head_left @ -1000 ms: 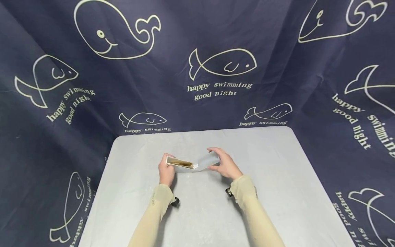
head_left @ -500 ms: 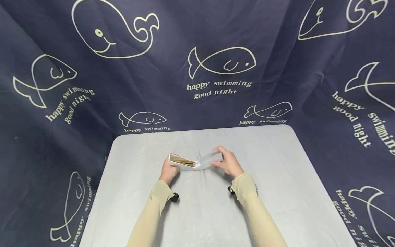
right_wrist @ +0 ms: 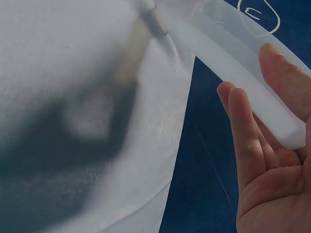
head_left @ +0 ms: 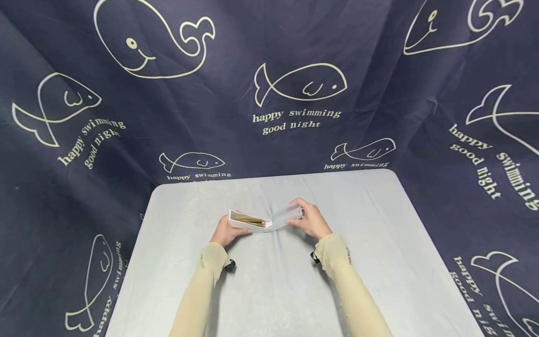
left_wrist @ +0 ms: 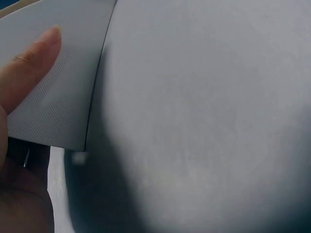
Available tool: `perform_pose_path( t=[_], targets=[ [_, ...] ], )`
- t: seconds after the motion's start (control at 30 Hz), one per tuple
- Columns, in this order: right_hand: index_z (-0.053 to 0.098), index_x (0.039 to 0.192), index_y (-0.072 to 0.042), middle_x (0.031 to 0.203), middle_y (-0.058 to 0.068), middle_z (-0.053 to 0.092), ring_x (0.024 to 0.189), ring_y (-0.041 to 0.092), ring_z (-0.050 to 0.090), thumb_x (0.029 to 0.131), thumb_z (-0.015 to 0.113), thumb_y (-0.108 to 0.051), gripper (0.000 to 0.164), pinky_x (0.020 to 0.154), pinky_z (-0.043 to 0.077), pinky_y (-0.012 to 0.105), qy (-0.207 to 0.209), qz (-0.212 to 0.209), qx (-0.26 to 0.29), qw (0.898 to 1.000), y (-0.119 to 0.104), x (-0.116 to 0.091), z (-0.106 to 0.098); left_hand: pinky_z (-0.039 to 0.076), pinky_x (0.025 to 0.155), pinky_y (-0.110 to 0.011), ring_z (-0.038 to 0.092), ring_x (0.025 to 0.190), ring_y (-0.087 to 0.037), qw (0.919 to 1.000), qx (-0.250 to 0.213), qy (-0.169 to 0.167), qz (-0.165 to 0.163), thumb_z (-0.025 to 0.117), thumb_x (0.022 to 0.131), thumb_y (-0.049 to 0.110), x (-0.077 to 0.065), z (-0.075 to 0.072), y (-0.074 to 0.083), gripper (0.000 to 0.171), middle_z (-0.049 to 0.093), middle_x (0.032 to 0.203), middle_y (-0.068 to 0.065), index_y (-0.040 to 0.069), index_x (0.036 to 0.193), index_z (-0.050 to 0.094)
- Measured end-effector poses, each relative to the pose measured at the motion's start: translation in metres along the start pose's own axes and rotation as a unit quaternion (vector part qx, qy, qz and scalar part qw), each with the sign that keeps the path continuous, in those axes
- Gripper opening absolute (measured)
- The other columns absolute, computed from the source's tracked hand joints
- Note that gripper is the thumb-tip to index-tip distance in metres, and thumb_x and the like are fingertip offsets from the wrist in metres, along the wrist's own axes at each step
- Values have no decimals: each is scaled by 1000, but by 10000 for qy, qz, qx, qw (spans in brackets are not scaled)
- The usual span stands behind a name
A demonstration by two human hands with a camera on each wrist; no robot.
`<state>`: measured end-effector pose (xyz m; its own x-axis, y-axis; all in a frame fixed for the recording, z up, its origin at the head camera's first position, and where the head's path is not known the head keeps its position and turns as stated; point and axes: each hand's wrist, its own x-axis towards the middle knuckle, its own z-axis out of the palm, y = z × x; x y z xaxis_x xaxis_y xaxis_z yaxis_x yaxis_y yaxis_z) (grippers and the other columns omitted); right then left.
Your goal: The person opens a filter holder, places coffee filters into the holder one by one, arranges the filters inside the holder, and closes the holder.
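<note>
Above the middle of the table, my left hand (head_left: 227, 231) grips a thin white box-like case (head_left: 258, 229), its end facing up and showing brown, paper-like layers (head_left: 248, 218) inside. In the left wrist view, the thumb (left_wrist: 36, 63) lies across the case's finely ribbed white face (left_wrist: 73, 102). Joined to or touching its right side is a translucent plastic cover (head_left: 280, 218), angled outward. My right hand (head_left: 312, 221) holds that cover's far end between thumb and fingers. In the right wrist view, the cover (right_wrist: 228, 58) shows a rounded edge. The exact kind of case cannot be told.
A pale grey cloth with creases covers the table (head_left: 273, 290). Behind and on both sides hangs a dark blue curtain (head_left: 236, 121) with whale and fish drawings. A small black device (head_left: 230, 266) sits at the left wrist, another (head_left: 315, 257) at the right.
The case and cover have shifted slightly right from a second ago, and the cover shows more fully. My left thumb now lies along the case's near face; the right hand keeps its hold.
</note>
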<state>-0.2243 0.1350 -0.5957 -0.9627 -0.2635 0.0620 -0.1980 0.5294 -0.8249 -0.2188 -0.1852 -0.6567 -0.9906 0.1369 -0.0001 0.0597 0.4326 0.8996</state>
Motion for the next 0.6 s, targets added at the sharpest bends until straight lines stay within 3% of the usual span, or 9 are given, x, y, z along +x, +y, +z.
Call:
perform_pose_path(
  t=[0.2, 0.4, 0.6],
  targets=[
    [67, 119, -15, 86, 5, 70, 65, 15, 49, 77, 92, -16, 49, 65, 44, 30, 70, -173, -215, 9996, 2, 2, -1, 56, 100, -46, 73, 101, -29, 9998, 204, 16, 51, 98, 67, 11, 1, -2, 1, 52, 78, 106, -9, 6, 113, 74],
    [66, 117, -18, 102, 3, 75, 74, 14, 57, 78, 92, -20, 46, 73, 48, 31, -77, -177, -350, 9992, -3, 2, -1, 55, 101, -46, 73, 102, -29, 9995, 287, -42, -78, 97, 67, 10, -1, -4, 5, 50, 78, 105, -9, 7, 111, 75],
    [66, 116, -18, 104, 2, 75, 83, 15, 65, 79, 91, -18, 45, 78, 54, 35, -161, -357, -458, 9982, -15, 7, 0, 56, 101, -45, 73, 102, -29, 9996, 241, -88, -84, 97, 68, 10, -1, -3, 8, 50, 78, 105, -9, 6, 113, 74]
  ],
)
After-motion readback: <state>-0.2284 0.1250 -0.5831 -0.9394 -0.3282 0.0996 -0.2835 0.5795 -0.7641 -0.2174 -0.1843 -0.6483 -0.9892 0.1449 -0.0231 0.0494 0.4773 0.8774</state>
